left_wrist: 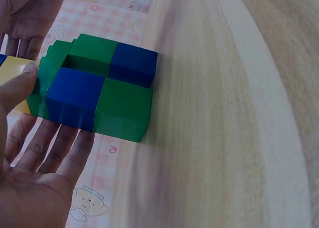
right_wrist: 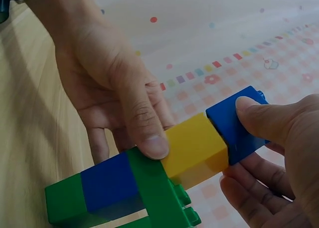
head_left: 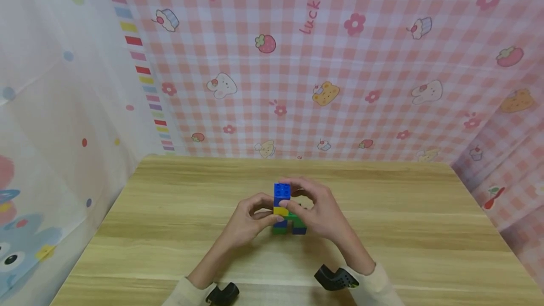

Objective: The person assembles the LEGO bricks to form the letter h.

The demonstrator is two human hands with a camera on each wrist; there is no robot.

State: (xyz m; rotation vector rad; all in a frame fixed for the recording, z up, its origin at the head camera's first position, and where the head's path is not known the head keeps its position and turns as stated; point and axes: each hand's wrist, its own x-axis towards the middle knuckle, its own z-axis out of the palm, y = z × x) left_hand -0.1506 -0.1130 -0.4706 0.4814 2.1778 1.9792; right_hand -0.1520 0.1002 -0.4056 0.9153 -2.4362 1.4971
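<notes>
A toy figure of building bricks stands between both hands in the head view. Its two legs each pair a green and a blue brick: the near leg has a blue brick [left_wrist: 75, 98] and a green end brick [left_wrist: 124, 108]. A long green brick [right_wrist: 157, 188] with bare studs bridges the legs. Stacked on one end of it is a yellow brick [right_wrist: 194, 143], topped by a blue brick [head_left: 282, 191]. My left hand [head_left: 246, 221] grips the figure, thumb near the yellow-green joint. My right hand [head_left: 320, 209] pinches the top blue brick, which sits slightly skewed against the yellow one.
The figure is near the middle of a wooden table [head_left: 170, 211]. A pink checked cloth [head_left: 297, 70] hangs behind the table, and a white dotted cloth [head_left: 85, 84] hangs at the left. Black wrist devices [head_left: 335, 278] are worn at both sleeves.
</notes>
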